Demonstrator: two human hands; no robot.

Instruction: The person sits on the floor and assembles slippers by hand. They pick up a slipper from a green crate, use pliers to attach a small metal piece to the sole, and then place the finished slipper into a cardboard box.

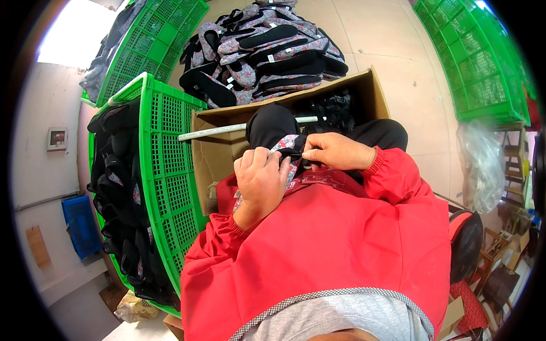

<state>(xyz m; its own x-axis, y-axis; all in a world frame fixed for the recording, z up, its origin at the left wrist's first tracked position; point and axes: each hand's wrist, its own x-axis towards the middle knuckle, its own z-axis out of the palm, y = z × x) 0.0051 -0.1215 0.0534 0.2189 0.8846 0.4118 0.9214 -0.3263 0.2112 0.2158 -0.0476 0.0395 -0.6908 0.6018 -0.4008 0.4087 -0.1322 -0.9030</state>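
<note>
In the head view, we see a soft floral-print fabric slipper with black parts (283, 143) held over the lap, at the near edge of a brown open cardboard box (211, 170). Our left hand (261, 181) lies across it from the left, fingers curled over and apparently pressing the cloth, though the palm hides much of that grip. Our right hand (336, 151) comes in from the right, thumb and forefinger pinched together at the slipper's black edge. The piece therefore sits directly between the two sets of fingers, touching both; its long axis seems to slant from upper right down to lower left beneath the left palm, but the cover keeps us from being sure. The left hand overlaps more of it, while the right meets only the edge. A pale, straight rod (213, 132) crosses the box just beyond the hands. Farther off, a heap of floral and black slippers (273, 37) lies on the tan floor (392, 34), and a green plastic mesh crate (172, 170) stands at our left.
</note>
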